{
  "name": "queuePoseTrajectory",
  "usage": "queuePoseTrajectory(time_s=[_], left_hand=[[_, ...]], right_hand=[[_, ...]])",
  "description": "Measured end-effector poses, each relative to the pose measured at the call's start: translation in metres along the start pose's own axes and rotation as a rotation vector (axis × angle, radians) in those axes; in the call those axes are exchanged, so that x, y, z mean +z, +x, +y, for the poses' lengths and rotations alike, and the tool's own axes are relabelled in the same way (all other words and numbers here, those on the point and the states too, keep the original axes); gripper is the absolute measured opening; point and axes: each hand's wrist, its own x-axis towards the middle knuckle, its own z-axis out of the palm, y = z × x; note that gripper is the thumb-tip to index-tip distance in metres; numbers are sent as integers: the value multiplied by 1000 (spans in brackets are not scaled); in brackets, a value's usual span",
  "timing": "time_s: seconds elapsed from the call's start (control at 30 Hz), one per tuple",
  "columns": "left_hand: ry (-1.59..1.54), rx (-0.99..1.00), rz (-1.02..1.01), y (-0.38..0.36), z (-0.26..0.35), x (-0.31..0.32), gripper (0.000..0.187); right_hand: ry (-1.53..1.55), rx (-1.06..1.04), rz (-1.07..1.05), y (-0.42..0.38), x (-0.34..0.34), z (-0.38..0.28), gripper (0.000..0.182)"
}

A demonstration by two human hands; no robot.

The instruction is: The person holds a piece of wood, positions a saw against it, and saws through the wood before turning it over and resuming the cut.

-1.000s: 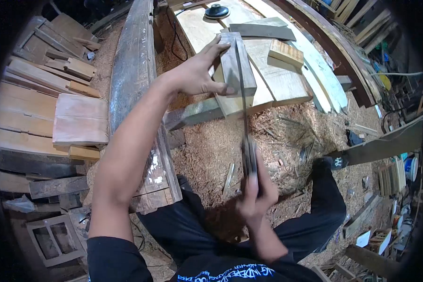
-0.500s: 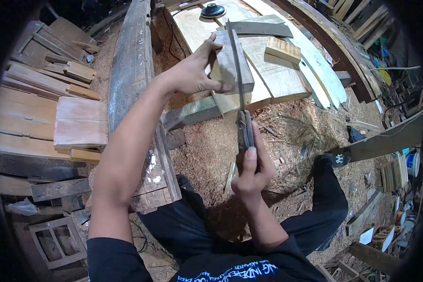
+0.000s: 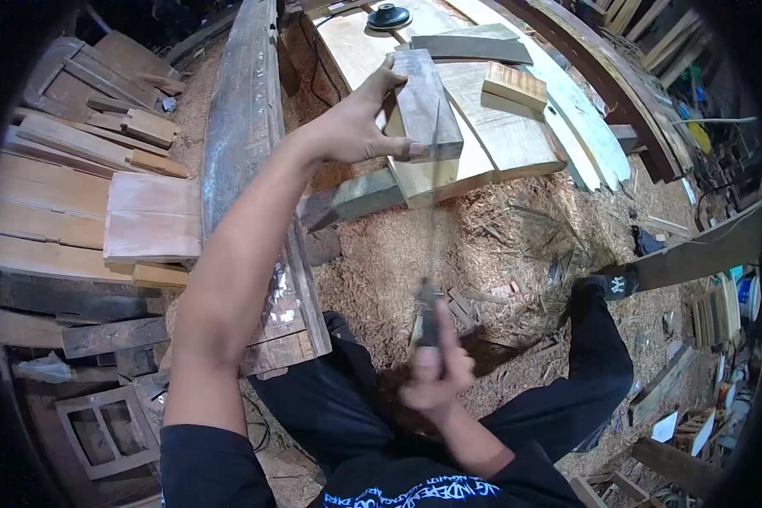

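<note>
A rectangular wood block (image 3: 426, 97) rests on the pale boards of the bench, its near end by the boards' edge. My left hand (image 3: 357, 127) is closed on the block's left side, with the thumb at the near corner. My right hand (image 3: 440, 372) is wrapped round the dark handle of a handsaw (image 3: 429, 315), low in front of my body. The saw's thin blade is seen edge-on and smeared by motion. It runs forward from the handle, and its far end overlaps the near end of the block.
A smaller wood block (image 3: 515, 86), a flat grey board (image 3: 470, 46) and a round black disc (image 3: 389, 17) lie on the boards (image 3: 516, 148). A heavy timber beam (image 3: 241, 127) runs along my left. Sawdust covers the ground; stacked planks (image 3: 51, 220) lie further left.
My right hand has drawn the saw back toward my body, so less of the blade overlaps the block. My left hand keeps its hold on the block.
</note>
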Motion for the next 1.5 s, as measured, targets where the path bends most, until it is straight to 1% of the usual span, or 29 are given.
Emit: queuePoseTrajectory(time_s=[0.07,0.17,0.2,0.23,0.27,0.3,0.33,0.37,0.4,0.47,0.53,0.6,0.67,0.73,0.8,0.83,0.87,0.97,1.03,1.07,1.13,1.17,1.2,1.23,1.27,1.33,1.4,1.47,1.5], left_hand=[[-45,19,-18,2,-5,0,114],[-39,44,16,3,-6,4,117],[-33,-14,-49,2,1,0,124],[-22,-72,-109,3,3,-4,133],[-16,-66,-101,4,2,-6,133],[-38,-30,-83,4,-4,-4,132],[-61,2,-70,3,-4,-3,131],[-74,32,-18,2,-4,-2,121],[-79,23,-31,1,-5,0,121],[-93,69,-15,4,-8,1,118],[-141,93,-15,4,-4,2,121],[-54,23,-22,3,-3,0,122],[-106,64,10,3,-2,0,124],[-51,9,-20,1,3,-4,124],[-91,37,-31,4,-12,4,123],[-117,87,-21,8,-16,3,123],[-113,87,-26,5,-11,2,123],[-119,46,-9,1,6,-2,120],[-62,-5,-92,2,5,-6,133],[-61,-5,-81,2,3,-7,133],[-22,1,-48,1,9,-6,135],[-55,-75,-90,1,11,-8,133],[-60,-81,-106,-1,5,-3,133],[-68,-13,-82,2,-4,0,132],[-71,56,-50,5,-10,0,131],[-85,63,-57,3,-1,-5,130],[-86,-32,-106,1,5,-8,132],[-66,-16,-80,2,-1,-4,133],[-39,-6,-61,1,-2,-5,133]], right_hand=[[100,265,14,6,-39,-1,53],[210,302,-86,17,-61,-4,54],[206,297,-80,18,-58,-1,54],[145,160,-36,17,-49,6,50],[88,22,6,17,-39,11,46],[160,-22,64,23,-31,13,45],[164,-25,62,37,-28,11,45],[123,-25,36,52,-28,9,45],[79,-16,10,66,-27,5,44],[163,111,-5,92,-16,0,43],[201,171,-1,88,-7,9,44],[164,-31,67,71,-6,13,44],[97,-17,28,34,-16,20,46],[76,-180,111,44,-10,18,44],[100,23,-7,66,-11,14,43],[127,32,24,91,-3,2,44],[257,140,28,103,3,-8,44],[232,116,12,92,6,10,44],[177,-68,37,63,-12,23,44],[107,-143,42,44,-17,28,45],[142,-114,48,40,-21,17,45],[132,-78,28,45,-18,21,47],[119,-33,14,62,-11,19,48],[191,52,11,88,-2,8,47],[193,50,17,100,7,10,47],[335,102,31,112,21,16,48],[223,32,21,76,4,27,47],[151,-110,59,45,-15,27,45],[166,-84,74,41,-19,19,45]])
